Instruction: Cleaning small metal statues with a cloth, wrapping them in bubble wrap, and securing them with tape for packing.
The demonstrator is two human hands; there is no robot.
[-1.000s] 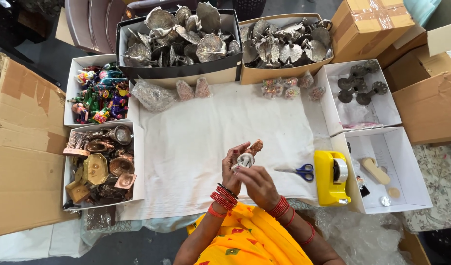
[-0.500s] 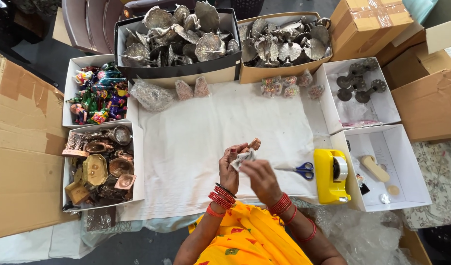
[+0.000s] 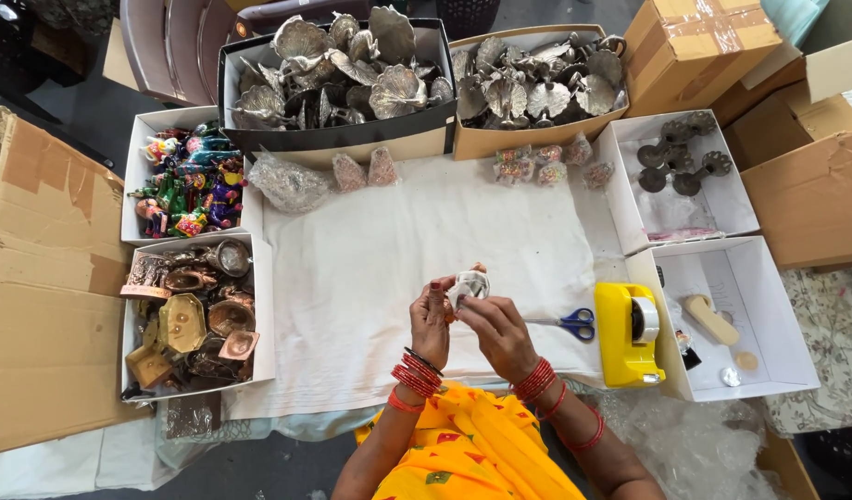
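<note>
1. Hands are held together over the near edge of the white cloth (image 3: 370, 278), at about 6 o'clock in the view.
2. Left hand (image 3: 430, 319): fingers are closed round the left side of a small silvery wrapped piece (image 3: 467, 285), thumb side up.
3. Right hand (image 3: 497, 331): fingers are pinched narrow on the same piece from the right and below; the wrap appears to be pressed or folded around it.
4. Piece is held clear of the cloth, between both hands, not resting on anything.
5. Blue-handled scissors (image 3: 574, 323) are lying just beside the right hand at 3 o'clock; a yellow tape dispenser (image 3: 628, 335) is set further out on the same side. Neither is touched.
6. Small wrapped packets (image 3: 546, 167) are lined up along the far edge of the cloth at 12 to 1 o'clock, more at 11 o'clock beside a clear bag.
7. Stock at 12 o'clock: a black box (image 3: 338, 139) and a cardboard box (image 3: 528, 134) are filled with silver fan-shaped figures. At 9 o'clock, a white tray of brass and copper dishes (image 3: 196, 315); above it, coloured figurines (image 3: 187, 185).
8. Progress, as judged: several packets look finished and set aside, one is mid-wrap in hand, not yet taped; most stock is unwrapped in the boxes, so the bulk is left.
</note>
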